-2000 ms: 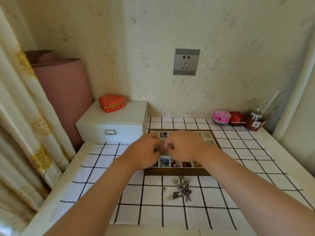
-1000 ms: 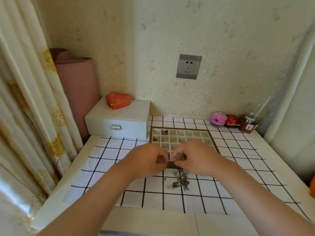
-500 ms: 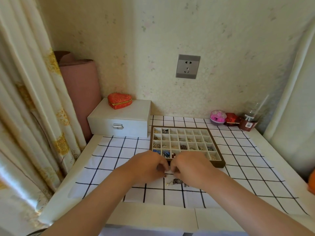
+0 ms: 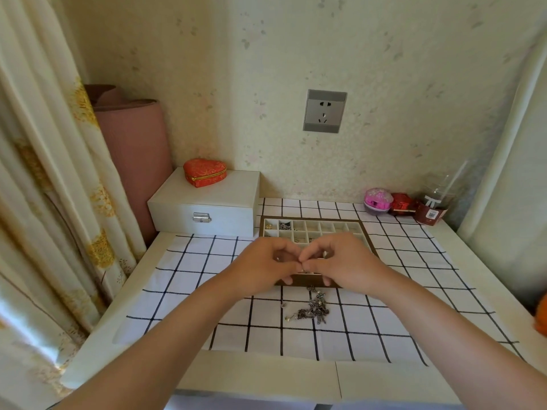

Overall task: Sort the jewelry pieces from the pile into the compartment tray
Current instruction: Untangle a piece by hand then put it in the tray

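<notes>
The cloth [image 4: 189, 261] looks matt, the tray rim [image 4: 310, 218] dark wood, the jewelry pile [image 4: 313, 310] glinting metal (mostly silvery).

No words showing big enough to read, cup [image 4: 424, 213] wearing a tiny square code sticker [image 4: 432, 214]

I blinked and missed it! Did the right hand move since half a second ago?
Yes. The right hand went forward, from above the jewelry pile to above the front rows of the compartment tray.
</notes>
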